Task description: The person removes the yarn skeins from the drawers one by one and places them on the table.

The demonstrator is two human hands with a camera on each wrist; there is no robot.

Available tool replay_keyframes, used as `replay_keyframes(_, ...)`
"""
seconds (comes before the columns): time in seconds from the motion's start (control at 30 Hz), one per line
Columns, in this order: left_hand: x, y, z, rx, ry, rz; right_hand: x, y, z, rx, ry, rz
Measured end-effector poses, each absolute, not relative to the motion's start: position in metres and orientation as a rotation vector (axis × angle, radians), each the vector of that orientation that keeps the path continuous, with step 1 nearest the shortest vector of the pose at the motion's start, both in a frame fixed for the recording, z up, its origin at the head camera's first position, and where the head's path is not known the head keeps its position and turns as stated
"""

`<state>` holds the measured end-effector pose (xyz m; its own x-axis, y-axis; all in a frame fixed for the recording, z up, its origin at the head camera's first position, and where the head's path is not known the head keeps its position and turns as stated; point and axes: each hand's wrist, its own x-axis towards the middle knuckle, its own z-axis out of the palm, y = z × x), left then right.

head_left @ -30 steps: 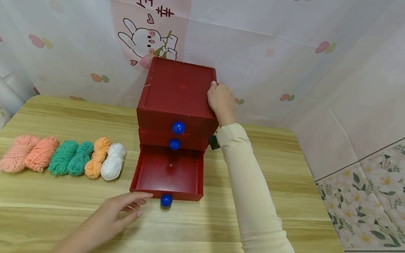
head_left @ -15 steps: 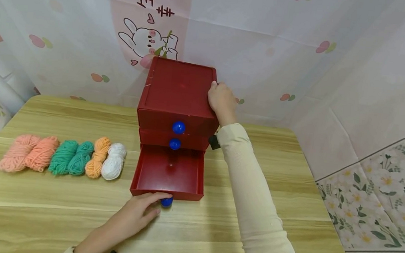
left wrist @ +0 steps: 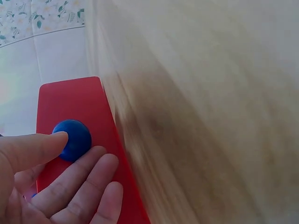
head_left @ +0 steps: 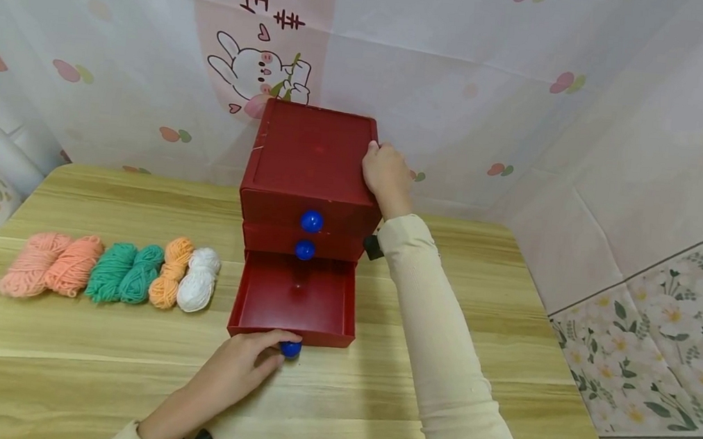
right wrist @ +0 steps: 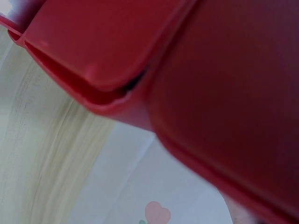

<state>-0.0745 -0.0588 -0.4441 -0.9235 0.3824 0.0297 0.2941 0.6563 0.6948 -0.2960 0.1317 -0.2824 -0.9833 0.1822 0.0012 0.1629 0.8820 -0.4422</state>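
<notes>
Bottom drawer (head_left: 294, 302) of the red drawer box (head_left: 310, 157) is pulled fully out, empty, sitting on the wooden table (head_left: 373, 403) in front of me. My left hand (head_left: 237, 366) is at its blue knob (head_left: 291, 348): in the left wrist view the thumb (left wrist: 35, 147) touches the knob (left wrist: 71, 139), the other fingers lie straight and close together against the drawer front (left wrist: 74, 107), not pinching yet. My right hand (head_left: 384, 173) is curled over the box's top right edge, bracing it.

Risks, as I judge them: thumb slips off the round knob, since there's no real pinch. If I push or pull off-centre, the drawer could skew and jam. If the right hand lets up, the light box may slide or tip. The yarn skeins (head_left: 111, 272) are well apart on the left, so they're safe.
</notes>
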Motion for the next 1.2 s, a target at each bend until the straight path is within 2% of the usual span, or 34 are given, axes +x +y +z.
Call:
replay_keyframes(0.6, -0.095, -0.056, -0.444, 0.528, 2.799, 1.113, -0.293, 0.133, -0.280, -0.261, -3.012, 0.716)
replay_keyframes(1.2, -0.100, -0.054, -0.435, 0.489, 2.789, 1.134, -0.292, 0.133, -0.280, -0.259, -3.016, 0.718)
